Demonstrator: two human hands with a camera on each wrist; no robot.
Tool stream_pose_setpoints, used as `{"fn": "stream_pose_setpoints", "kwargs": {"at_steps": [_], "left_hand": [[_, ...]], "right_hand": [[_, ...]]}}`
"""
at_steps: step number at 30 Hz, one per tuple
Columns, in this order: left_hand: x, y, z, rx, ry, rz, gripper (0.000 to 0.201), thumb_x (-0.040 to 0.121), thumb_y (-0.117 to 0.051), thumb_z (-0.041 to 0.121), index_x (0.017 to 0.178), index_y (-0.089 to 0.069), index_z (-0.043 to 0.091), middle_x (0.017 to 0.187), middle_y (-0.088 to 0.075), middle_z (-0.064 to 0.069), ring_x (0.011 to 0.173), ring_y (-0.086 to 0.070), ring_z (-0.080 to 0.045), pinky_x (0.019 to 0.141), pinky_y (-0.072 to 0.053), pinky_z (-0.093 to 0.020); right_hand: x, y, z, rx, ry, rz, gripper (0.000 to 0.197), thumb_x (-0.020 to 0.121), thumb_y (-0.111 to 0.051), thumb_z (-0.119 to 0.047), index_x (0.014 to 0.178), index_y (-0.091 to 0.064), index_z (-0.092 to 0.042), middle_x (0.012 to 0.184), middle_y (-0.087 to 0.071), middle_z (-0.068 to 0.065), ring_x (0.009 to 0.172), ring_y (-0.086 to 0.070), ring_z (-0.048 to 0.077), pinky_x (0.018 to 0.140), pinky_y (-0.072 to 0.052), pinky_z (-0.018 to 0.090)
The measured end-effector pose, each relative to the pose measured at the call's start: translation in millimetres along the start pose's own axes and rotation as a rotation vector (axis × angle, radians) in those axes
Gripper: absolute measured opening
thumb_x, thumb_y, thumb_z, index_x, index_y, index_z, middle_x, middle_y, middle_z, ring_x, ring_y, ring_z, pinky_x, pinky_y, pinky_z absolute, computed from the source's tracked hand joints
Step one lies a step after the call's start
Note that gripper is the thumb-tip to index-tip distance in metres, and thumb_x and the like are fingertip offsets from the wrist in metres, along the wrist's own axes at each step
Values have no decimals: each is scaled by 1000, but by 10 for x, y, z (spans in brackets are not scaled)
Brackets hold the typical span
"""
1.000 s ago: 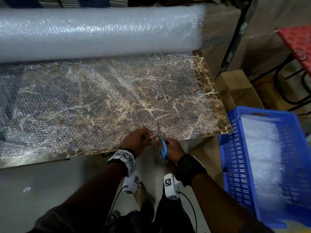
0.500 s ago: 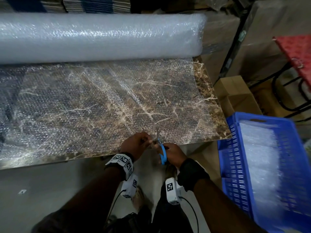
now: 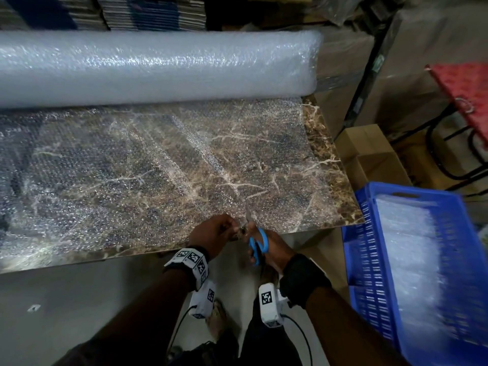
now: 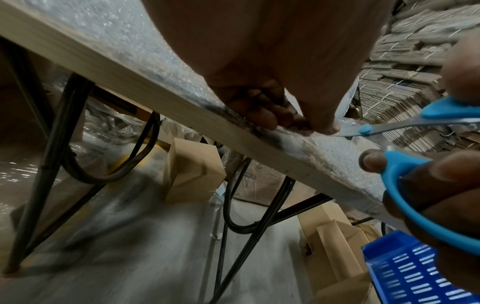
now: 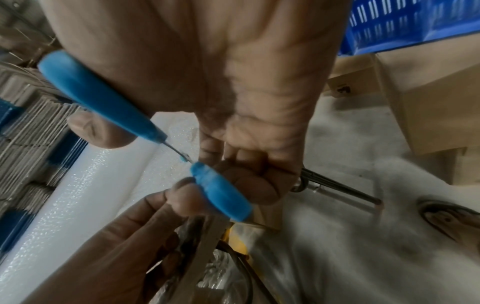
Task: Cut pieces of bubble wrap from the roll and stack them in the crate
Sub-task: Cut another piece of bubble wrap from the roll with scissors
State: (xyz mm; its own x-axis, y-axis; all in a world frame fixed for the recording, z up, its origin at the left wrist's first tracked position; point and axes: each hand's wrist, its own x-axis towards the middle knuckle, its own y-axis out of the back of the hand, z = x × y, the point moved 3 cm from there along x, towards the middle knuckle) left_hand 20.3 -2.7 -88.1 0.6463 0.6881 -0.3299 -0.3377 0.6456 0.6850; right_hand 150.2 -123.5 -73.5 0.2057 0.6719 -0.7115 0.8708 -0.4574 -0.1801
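Note:
A big bubble wrap roll (image 3: 148,67) lies across the far side of the marble table (image 3: 320,143), with its unrolled sheet (image 3: 132,170) spread toward me over the tabletop. My left hand (image 3: 214,237) pinches the sheet's near edge (image 4: 298,131) at the table's front. My right hand (image 3: 272,249) grips blue-handled scissors (image 3: 257,243), blades pointing away into that edge just right of the left fingers. In the left wrist view the scissors (image 4: 420,131) sit right beside the pinching fingers (image 4: 262,115). A blue crate (image 3: 369,260) to the right holds cut bubble wrap pieces (image 3: 412,260).
Cardboard boxes (image 3: 369,154) stand on the floor between the table and the crate. A dark-framed piece of furniture with a red top (image 3: 464,85) is at the far right. Stacked flat cardboard (image 3: 153,11) lines the back. Black metal table legs (image 4: 52,144) run under the table.
Both hands stay at the sheet's front edge with the scissors at the cut. The head view has tilted slightly, so the roll and hands appear lower in frame.

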Motion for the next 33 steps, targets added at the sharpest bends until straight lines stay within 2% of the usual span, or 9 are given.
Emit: {"fn": "stream_pose_setpoints", "kwargs": {"at_steps": [3,6,10,14,17,20,23,27,33], "left_hand": [[11,-19,-24,-10,9,-9,13,89,-60,49,91,-59,36,86,-64,16,79,-61,-8,75,-52,-32],[-3,-20,-13,-17,17,1,11,89,-61,48,89,-60,37,90,-64,16,82,-61,-9,76,-50,-31],[-18,3,18,-56,14,14,8,88,-64,44,86,-62,36,87,-65,15,79,-60,-5,71,-46,-26],[-30,14,32,-58,9,23,6,89,-64,41,87,-63,35,88,-65,13,80,-59,-6,69,-44,-23],[-30,13,28,-55,19,27,8,89,-63,42,88,-63,34,88,-66,11,81,-60,-9,73,-48,-27],[-31,7,24,-56,28,18,10,89,-63,43,87,-63,33,87,-66,12,80,-60,-8,73,-49,-28],[-24,5,19,-60,24,10,10,89,-63,44,88,-63,34,88,-66,12,80,-60,-7,74,-50,-30],[-41,31,56,-46,14,11,8,90,-63,41,92,-64,32,88,-66,14,80,-60,-7,72,-47,-27],[-49,41,58,-58,15,6,6,90,-63,41,89,-64,34,85,-64,17,78,-58,-2,66,-41,-22]], "right_hand": [[45,8,29,-22,14,15,71,62,-71,-71,89,-58,-7,64,-54,6,59,-56,24,55,-49,33],[79,-25,-42,-60,26,38,65,62,-71,-71,85,-62,-11,63,-57,5,60,-58,23,59,-50,34],[160,-45,-195,-137,52,58,66,62,-69,-74,85,-63,-13,67,-62,9,58,-58,22,60,-51,32],[249,-55,-247,-183,86,97,71,52,-72,-82,77,-64,-16,71,-66,14,54,-59,24,59,-47,32],[275,-31,-237,-210,110,135,50,73,-71,-66,65,-65,-18,64,-63,13,50,-57,23,54,-45,28],[297,-4,-208,-267,144,170,48,80,-70,-56,59,-60,-14,55,-58,9,49,-56,23,52,-43,29],[263,-29,-222,-256,138,146,51,76,-69,-60,65,-59,-11,54,-57,8,47,-56,21,53,-44,29],[204,-55,-269,-144,65,87,60,65,-68,-71,70,-60,-11,57,-57,9,48,-54,22,50,-47,26],[266,-38,-292,-196,75,81,67,59,-67,-80,72,-60,-15,59,-59,10,51,-56,23,55,-47,29]]}}
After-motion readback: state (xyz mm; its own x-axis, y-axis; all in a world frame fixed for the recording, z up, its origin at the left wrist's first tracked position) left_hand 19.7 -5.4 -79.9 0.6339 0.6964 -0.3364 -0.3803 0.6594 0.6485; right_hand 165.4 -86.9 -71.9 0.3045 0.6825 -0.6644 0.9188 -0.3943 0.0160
